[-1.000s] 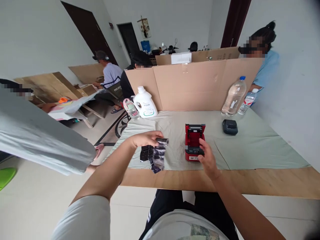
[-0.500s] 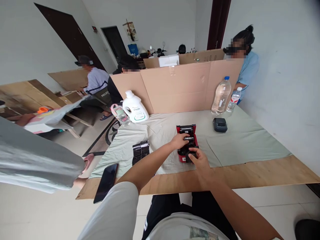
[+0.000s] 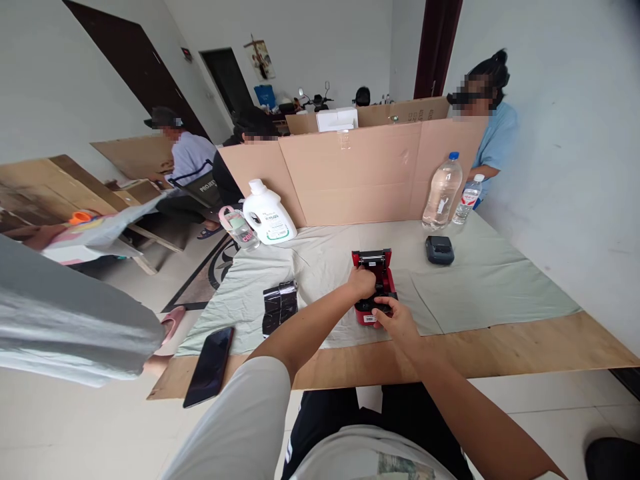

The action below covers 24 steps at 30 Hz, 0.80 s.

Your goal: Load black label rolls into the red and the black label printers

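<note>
work is shifted deeper into the printer (image 3: 387, 277) by the left hand (image 3: 362, 283), grip unclear, front (image 3: 367, 319) pinched by the right hand (image 3: 399, 323).

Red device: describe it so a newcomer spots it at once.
Find the big cardboard divider at the back of the cloth-covered table. Nearer the camera, roughly below its middle, the left hand and right hand are at the red device. Its red body and raised lid distinguish it from the dark device farther right.

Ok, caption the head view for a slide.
Left hand inside an open red device, right hand at its front; a phone lies to the left.
</note>
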Motion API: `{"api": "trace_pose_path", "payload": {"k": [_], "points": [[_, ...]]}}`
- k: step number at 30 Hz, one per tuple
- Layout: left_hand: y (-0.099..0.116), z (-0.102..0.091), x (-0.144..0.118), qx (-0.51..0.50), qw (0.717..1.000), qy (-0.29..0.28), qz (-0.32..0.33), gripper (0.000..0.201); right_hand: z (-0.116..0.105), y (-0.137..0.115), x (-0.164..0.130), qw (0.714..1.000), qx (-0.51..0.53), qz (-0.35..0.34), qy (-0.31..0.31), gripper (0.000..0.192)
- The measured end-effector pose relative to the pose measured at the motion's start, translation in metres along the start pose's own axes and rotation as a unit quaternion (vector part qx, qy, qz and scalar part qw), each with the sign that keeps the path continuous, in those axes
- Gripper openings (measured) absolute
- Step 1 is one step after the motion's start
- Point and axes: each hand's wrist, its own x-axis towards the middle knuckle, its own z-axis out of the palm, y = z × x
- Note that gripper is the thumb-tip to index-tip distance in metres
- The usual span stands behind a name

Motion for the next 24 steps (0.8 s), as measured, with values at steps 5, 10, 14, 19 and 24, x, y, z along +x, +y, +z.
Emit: {"api": "trace_pose_path", "payload": {"k": [5,10,14,19,24], "points": [[0.004,-0.003,0.009,0.035,0.998,-0.057,-0.003,0.025,0.0,-0.01,-0.004,0.998,0.047,0.037,-0.031,0.037],[-0.006,-0.019,-0.015,-0.049,0.998,0.0,0.042,0.026,-0.001,-0.01,-0.007,0.998,0.043,0.031,-0.026,0.034],[-0.02,-0.037,-0.028,-0.153,0.975,0.149,0.054,0.033,-0.001,-0.007,-0.005,0.998,0.037,0.039,-0.034,0.033],[-0.03,-0.031,-0.025,-0.173,0.955,0.237,0.043,0.039,-0.002,-0.006,-0.005,0.998,0.029,0.044,-0.036,0.029],[-0.029,-0.004,-0.043,-0.188,0.952,0.218,0.107,0.034,-0.002,-0.002,-0.006,0.999,0.012,0.033,-0.041,0.027]]}}
